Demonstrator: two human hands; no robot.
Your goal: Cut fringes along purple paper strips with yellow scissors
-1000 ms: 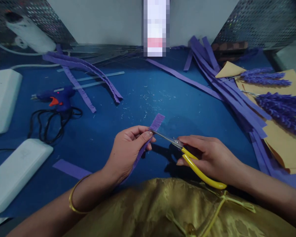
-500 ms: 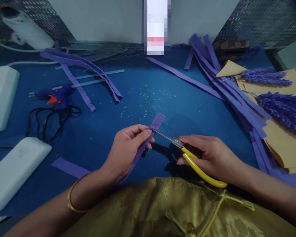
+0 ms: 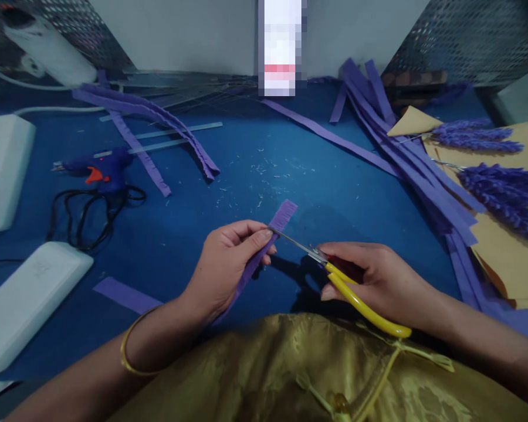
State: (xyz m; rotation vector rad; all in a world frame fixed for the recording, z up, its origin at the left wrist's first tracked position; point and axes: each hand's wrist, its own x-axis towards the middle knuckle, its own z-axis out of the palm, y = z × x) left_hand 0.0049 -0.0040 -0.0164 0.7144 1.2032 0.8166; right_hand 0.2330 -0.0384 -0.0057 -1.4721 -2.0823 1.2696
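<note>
My left hand point(image 3: 229, 264) pinches a purple paper strip point(image 3: 281, 215) whose far end is cut into a fine fringe; the strip runs back under my palm toward my wrist. My right hand point(image 3: 378, 281) grips yellow-handled scissors point(image 3: 334, 275). Their blades point left and meet the strip right at my left thumb and fingertip. Both hands hover low over the blue table top point(image 3: 264, 176), just in front of my gold-clad body.
A blue glue gun point(image 3: 101, 170) with a black cord lies at the left, beside white boxes point(image 3: 30, 299). Loose purple strips point(image 3: 158, 126) lie at back left and a pile point(image 3: 413, 158) at right. Finished purple fringed stems point(image 3: 506, 193) rest on tan paper. A short strip point(image 3: 123, 295) lies near my left arm.
The hands have hardly moved; the scissors and strip stay together at the same spot. The view has shifted slightly.
</note>
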